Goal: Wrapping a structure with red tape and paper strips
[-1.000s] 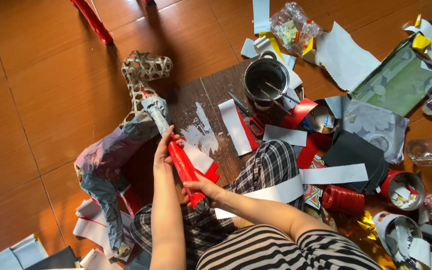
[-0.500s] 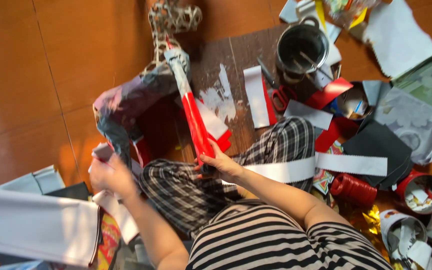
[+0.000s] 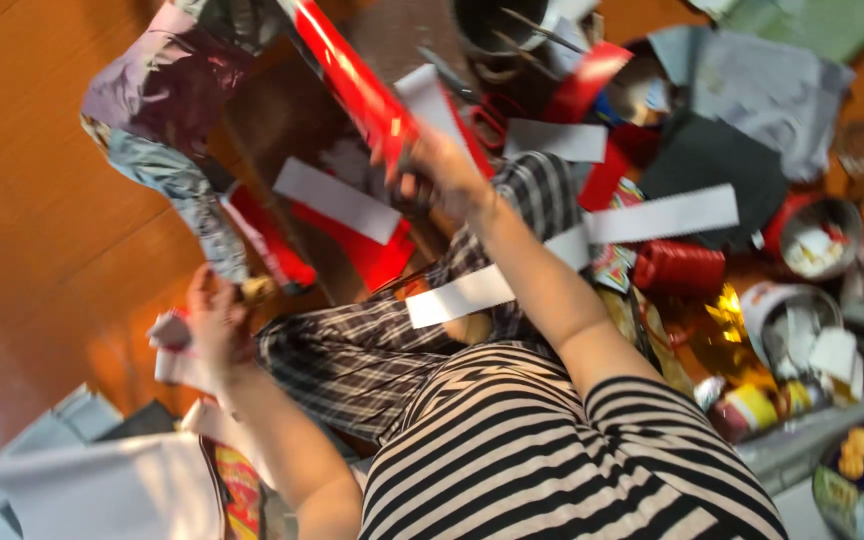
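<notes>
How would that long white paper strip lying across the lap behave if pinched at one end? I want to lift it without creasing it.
The white paper strip looks thin and flat, so it would probably droop. It seems very light, so it may slide off the checked trousers at a nudge. Supporting it mid-length likely avoids a crease.

A single head-worn camera looks steeply down (tilted, slightly blurred) from close above the person's striped torso and lap onto the wooden floor (image 3: 42, 200) strewn with paper scraps, with no second view.

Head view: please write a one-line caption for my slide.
Seated on a wooden floor among paper scraps, a person's right hand grips a red strip; the left hand holds white paper.
</notes>
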